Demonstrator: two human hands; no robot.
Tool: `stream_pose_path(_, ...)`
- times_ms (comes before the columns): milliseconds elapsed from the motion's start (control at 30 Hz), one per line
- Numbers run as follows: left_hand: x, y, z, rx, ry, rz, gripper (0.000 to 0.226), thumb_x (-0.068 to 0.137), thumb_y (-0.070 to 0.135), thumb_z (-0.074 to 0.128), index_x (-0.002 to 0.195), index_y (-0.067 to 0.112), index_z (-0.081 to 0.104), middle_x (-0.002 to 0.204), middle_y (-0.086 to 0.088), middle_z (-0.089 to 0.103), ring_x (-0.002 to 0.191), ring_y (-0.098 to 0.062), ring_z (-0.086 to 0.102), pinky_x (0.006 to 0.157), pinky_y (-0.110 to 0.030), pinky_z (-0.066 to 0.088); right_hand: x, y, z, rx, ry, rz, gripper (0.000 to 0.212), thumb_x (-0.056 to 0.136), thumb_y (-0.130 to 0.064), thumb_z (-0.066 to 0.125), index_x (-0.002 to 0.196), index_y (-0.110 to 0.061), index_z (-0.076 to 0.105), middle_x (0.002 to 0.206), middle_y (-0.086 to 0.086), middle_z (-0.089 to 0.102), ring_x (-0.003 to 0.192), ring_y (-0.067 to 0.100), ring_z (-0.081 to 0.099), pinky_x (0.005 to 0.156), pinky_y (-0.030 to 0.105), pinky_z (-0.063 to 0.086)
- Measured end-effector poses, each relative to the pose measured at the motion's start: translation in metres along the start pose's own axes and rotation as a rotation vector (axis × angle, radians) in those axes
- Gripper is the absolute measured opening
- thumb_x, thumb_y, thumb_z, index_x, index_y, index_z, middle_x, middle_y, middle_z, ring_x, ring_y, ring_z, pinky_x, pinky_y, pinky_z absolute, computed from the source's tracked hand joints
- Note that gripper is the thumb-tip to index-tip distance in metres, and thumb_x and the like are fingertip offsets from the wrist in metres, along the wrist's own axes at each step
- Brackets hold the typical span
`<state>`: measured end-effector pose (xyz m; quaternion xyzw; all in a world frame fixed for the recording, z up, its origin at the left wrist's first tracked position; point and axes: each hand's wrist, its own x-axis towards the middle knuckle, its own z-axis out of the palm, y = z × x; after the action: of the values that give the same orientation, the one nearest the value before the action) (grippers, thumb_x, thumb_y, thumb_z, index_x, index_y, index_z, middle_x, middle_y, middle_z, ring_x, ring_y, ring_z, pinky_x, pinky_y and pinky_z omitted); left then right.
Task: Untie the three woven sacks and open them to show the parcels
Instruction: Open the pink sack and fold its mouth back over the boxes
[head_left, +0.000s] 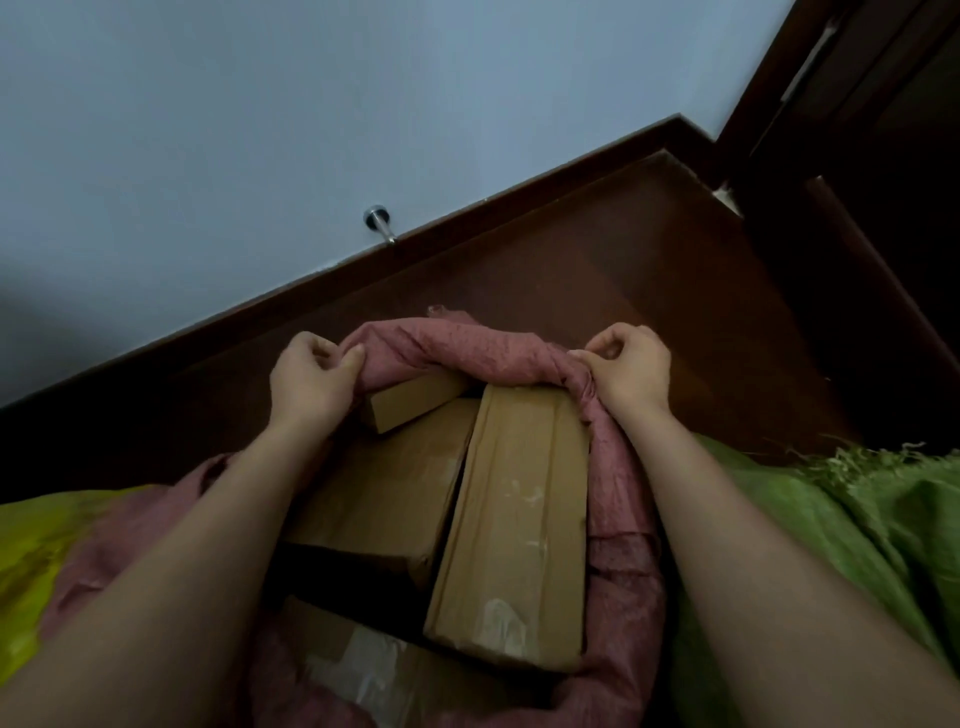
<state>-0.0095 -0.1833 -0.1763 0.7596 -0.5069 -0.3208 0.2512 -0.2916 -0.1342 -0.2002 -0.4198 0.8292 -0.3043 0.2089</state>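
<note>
Pink sack (618, 519), frame centre on the floor. Left hand (311, 374) and right hand (626, 366): fingers clamped on rolled rim, spread wide, probably to expose cardboard parcels (514, 525). Green sack (831, 519) lower right.

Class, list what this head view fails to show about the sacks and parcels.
- Green sack: contents hidden by its own cloth, right edge cuts it.
- Yellow sack: cut by left edge.
- Parcels deeper in the pink sack: covered by top boxes and both forearms.
- Parcel labels: too dim.
</note>
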Motion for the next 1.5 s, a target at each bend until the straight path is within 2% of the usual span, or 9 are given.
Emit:
stream_pose_path(233,-0.042,-0.017,-0.066,0.717,-0.037,0.173,0.048,0.084,0.053,0.056,0.124,0.026,0.054,0.121,-0.006,0.054,0.112,-0.029,0.053,0.093,-0.045,0.039,-0.043,-0.018,-0.033,-0.277,-0.257,0.013,0.059,0.078,-0.074,0.05,0.104,-0.024,0.069,0.105,0.004,0.063,0.1,0.025,0.061,0.082,0.036,0.052)
stream_pose_path(333,-0.055,-0.04,-0.082,0.763,-0.063,0.081,0.054,0.083,0.053,0.059,0.128,0.024,0.053,0.122,-0.009,0.056,0.111,-0.033,0.055,0.09,-0.044,0.044,-0.059,-0.022,-0.04,-0.395,-0.273,0.06,0.052,0.083,-0.054,0.063,0.124,-0.022,0.06,0.124,0.01,0.056,0.113,0.032,0.056,0.089,0.039,0.048)
stream_pose_path(633,-0.037,-0.066,-0.077,-0.023,0.098,-0.248,0.034,0.098,0.026,0.048,0.089,-0.001,0.067,0.082,-0.022,0.065,0.079,-0.034,0.061,0.077,-0.037,0.047,-0.049,0.011,-0.021,0.117,-0.139,0.53,0.031,0.096,-0.018,0.055,0.117,0.003,0.064,0.123,0.021,0.062,0.113,0.037,0.059,0.098,0.043,0.048)
stream_pose_path(767,-0.019,-0.082,-0.091,-0.723,0.037,-0.69,0.026,0.1,0.025,0.044,0.107,0.004,0.058,0.074,-0.012,0.068,0.074,-0.022,0.064,0.068,-0.031,0.053,-0.038,0.026,-0.006,0.566,-0.242,0.866,0.021,0.096,-0.01,0.052,0.108,0.005,0.06,0.108,0.025,0.064,0.086,0.035,0.065,0.061,0.041,0.059)
stream_pose_path(867,-0.019,-0.093,-0.098,-0.798,-0.122,-0.783,0.029,0.103,0.026,0.036,0.09,0.007,0.054,0.045,-0.004,0.06,0.042,-0.011,0.06,0.042,-0.018,0.049,-0.046,0.025,-0.009,0.609,-0.257,0.909,0.022,0.101,-0.009,0.036,0.094,0.001,0.054,0.083,0.021,0.056,0.068,0.031,0.058,0.036,0.03,0.049)
stream_pose_path(933,-0.026,-0.088,-0.096,-0.703,-0.166,-0.754,0.035,0.1,0.041,0.041,0.099,0.009,0.056,0.059,-0.005,0.064,0.055,-0.014,0.062,0.057,-0.022,0.053,-0.051,0.02,-0.012,0.605,-0.235,0.878,0.021,0.101,-0.005,0.037,0.086,-0.002,0.051,0.079,0.018,0.054,0.058,0.026,0.058,0.034,0.026,0.047)
stream_pose_path(1100,-0.058,-0.072,-0.093,-0.126,0.116,-0.296,0.066,0.082,0.06,0.059,0.112,0.001,0.059,0.11,-0.018,0.064,0.098,-0.03,0.06,0.087,-0.035,0.045,-0.067,0.005,-0.025,0.226,0.054,0.562,0.037,0.101,-0.027,0.039,0.125,0.0,0.048,0.129,0.022,0.054,0.117,0.038,0.053,0.1,0.043,0.044)
stream_pose_path(1300,-0.138,-0.065,-0.101,0.523,0.12,-0.23,0.075,0.074,0.051,0.07,0.126,0.002,0.047,0.129,-0.024,0.043,0.122,-0.042,0.041,0.101,-0.05,0.034,-0.129,-0.005,-0.033,-0.051,-0.162,0.341,0.06,0.096,-0.036,0.05,0.144,-0.004,0.034,0.138,0.026,0.044,0.127,0.041,0.042,0.104,0.04,0.035)
stream_pose_path(1500,-0.177,-0.085,-0.102,0.327,0.148,-0.317,0.038,0.091,0.025,0.057,0.103,-0.011,0.063,0.108,-0.034,0.061,0.104,-0.046,0.056,0.087,-0.046,0.046,-0.173,-0.009,-0.039,-0.014,-0.149,0.633,0.043,0.096,-0.021,0.053,0.131,0.003,0.046,0.133,0.024,0.052,0.122,0.039,0.052,0.096,0.038,0.043)
